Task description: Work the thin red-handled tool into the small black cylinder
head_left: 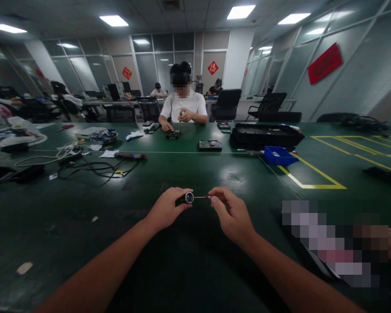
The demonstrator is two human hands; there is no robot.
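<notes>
My left hand (165, 209) is closed around a small dark cylinder with a round silver end (189, 198), held just above the green table (195, 174). A thin metal shaft (200, 197) runs from that silver end to the right. My right hand (230, 213) pinches the shaft's far end, where a small red part (208, 197) shows between the fingertips. The two hands are close together, a short gap apart, in front of me at the table's near side.
Across the table a person in a white shirt (183, 106) handles a circuit board (173, 134). Another board (210, 145), a black tray (266, 135) and a blue bin (279, 155) lie to the right. Cables (94, 167) and a soldering iron (130, 155) lie left.
</notes>
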